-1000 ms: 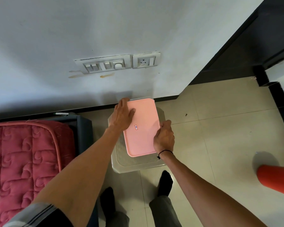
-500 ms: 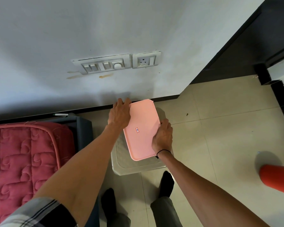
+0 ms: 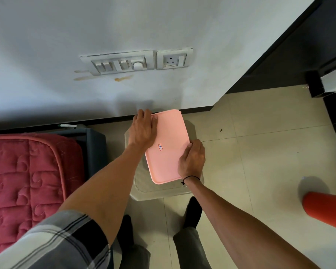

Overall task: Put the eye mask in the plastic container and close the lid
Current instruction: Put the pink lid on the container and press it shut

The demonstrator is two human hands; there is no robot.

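A pink rectangular lid point(image 3: 168, 144) with a small sticker lies on top of the plastic container, whose body is hidden beneath it. It rests on a pale plastic stool point(image 3: 159, 188). My left hand point(image 3: 143, 130) lies on the lid's far left corner, fingers over the edge. My right hand point(image 3: 192, 159) grips the lid's near right edge. The eye mask is not visible.
A red quilted mattress point(image 3: 27, 171) on a dark frame lies to the left. A white wall with a switch panel point(image 3: 122, 63) and a socket stands just behind the stool. An orange cone-like object point(image 3: 326, 208) sits on the tiled floor at right. My feet stand below the stool.
My left hand has slid from the lid's left side up to its far left corner. The right hand stays on the near right edge. The view has shifted slightly.
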